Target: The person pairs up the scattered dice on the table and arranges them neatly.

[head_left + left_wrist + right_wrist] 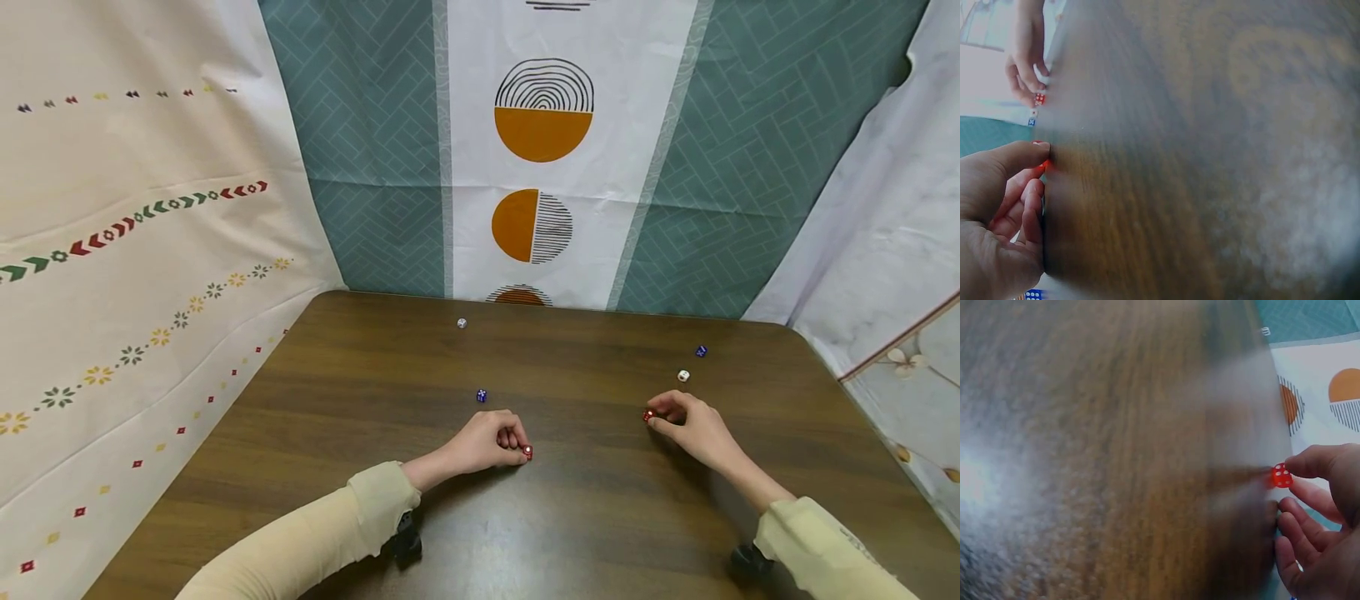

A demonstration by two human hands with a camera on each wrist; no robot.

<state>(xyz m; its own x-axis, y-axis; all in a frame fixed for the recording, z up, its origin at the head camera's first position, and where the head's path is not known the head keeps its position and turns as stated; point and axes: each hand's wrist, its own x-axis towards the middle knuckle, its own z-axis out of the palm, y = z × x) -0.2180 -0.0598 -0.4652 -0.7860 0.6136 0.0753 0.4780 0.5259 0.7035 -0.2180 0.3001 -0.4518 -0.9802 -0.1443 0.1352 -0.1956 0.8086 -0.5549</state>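
Near the middle of the table, my left hand (pixel 491 442) pinches a red die (pixel 528 452) between thumb and index finger. In the left wrist view most of that die is hidden by the thumb. Farther right, my right hand (pixel 693 429) holds a second red die (pixel 648 414) at its fingertips. The right wrist view shows this red die (pixel 1282 475) with white pips, the thumb against it. Beyond the left hand lies a blue die (pixel 482 395). Past the right hand sit a white die (pixel 683 376) and another blue die (pixel 701 351).
A whitish die (pixel 462 322) lies near the far edge of the brown wooden table (pixel 360 358). Behind the table hangs a patterned curtain (pixel 375 150). Printed cloths hang at the left (pixel 150 275) and right (pixel 877 208).
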